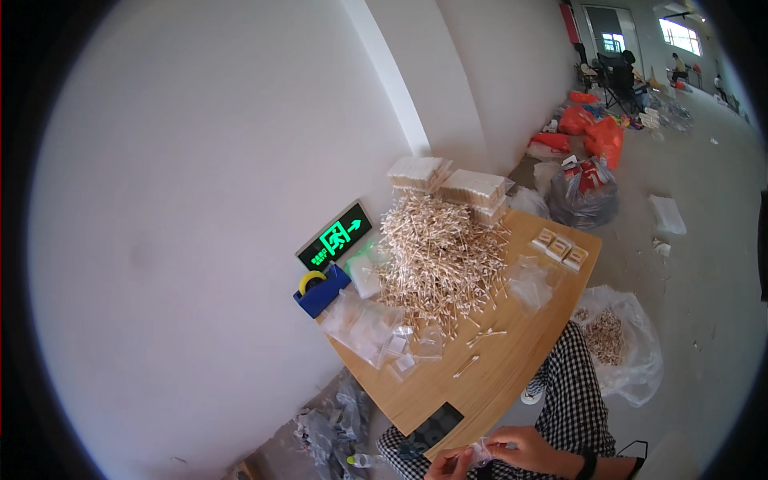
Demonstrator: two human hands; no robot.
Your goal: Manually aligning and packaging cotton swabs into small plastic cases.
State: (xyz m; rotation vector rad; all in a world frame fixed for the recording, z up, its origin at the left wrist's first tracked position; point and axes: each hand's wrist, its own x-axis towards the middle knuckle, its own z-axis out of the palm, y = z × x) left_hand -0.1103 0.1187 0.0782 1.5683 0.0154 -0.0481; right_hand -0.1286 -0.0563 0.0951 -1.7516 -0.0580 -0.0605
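Observation:
At the near edge of the wooden table [512, 352], my left hand [451, 465] and my right hand [522, 450] pinch a small clear plastic bag [480, 454] between them. What the bag holds is too small to make out. A black phone [432, 429] lies flat beside my left hand. Farther up the table rises a large heap of loose cotton swabs [440, 256], and a few stray swabs [466, 366] lie in front of it. Several empty clear bags [364, 324] spread to the left of the heap.
Packed swab bundles [474, 189] stack behind the heap. A blue tape dispenser [322, 290] and a lit green exit sign [336, 236] stand by the wall. Three small packs [560, 248] sit far right. On the floor are a bag of swabs [606, 336] and red bags [604, 140].

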